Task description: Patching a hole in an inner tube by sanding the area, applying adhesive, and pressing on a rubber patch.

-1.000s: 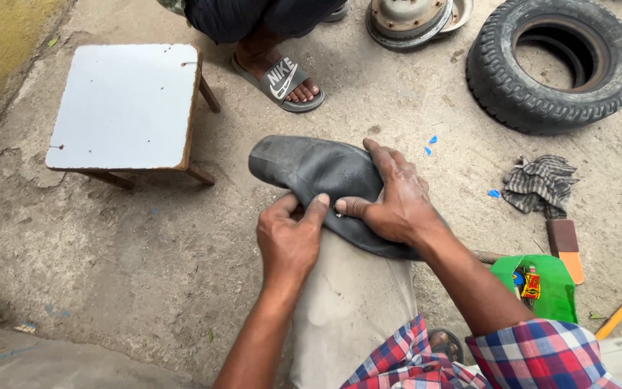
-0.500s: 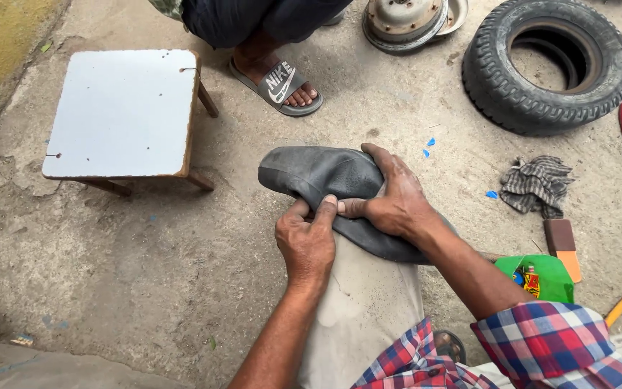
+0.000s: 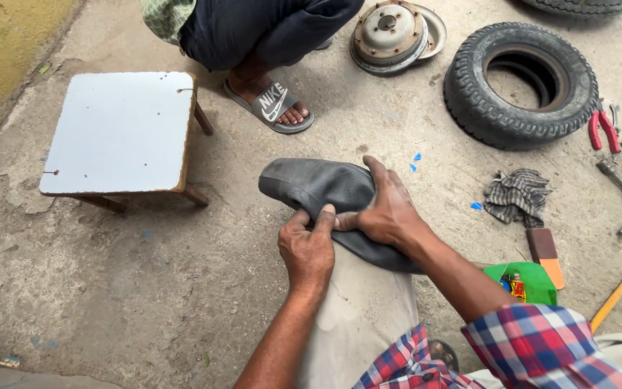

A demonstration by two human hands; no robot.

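Note:
A dark grey rubber inner tube (image 3: 311, 186) lies folded over my knee, which is covered by light trousers (image 3: 358, 317). My right hand (image 3: 390, 209) presses down on top of the tube with fingers spread over the fold. Just left of it, my left hand (image 3: 307, 248) pinches the tube's near edge with thumb and fingers. The two hands touch at the fingertips.
A small wooden stool (image 3: 120, 133) with a pale blue top stands at left. Another person's sandalled foot (image 3: 271, 104) is behind. A small tyre (image 3: 520, 83), a metal wheel rim (image 3: 394, 32), a rag (image 3: 518, 194), red pliers (image 3: 602, 130) and tools lie at right on the concrete.
The view has tilted, so everything sits lower in frame. My left hand has crept slightly along the tube edge toward the right hand; the tube stays on my knee.

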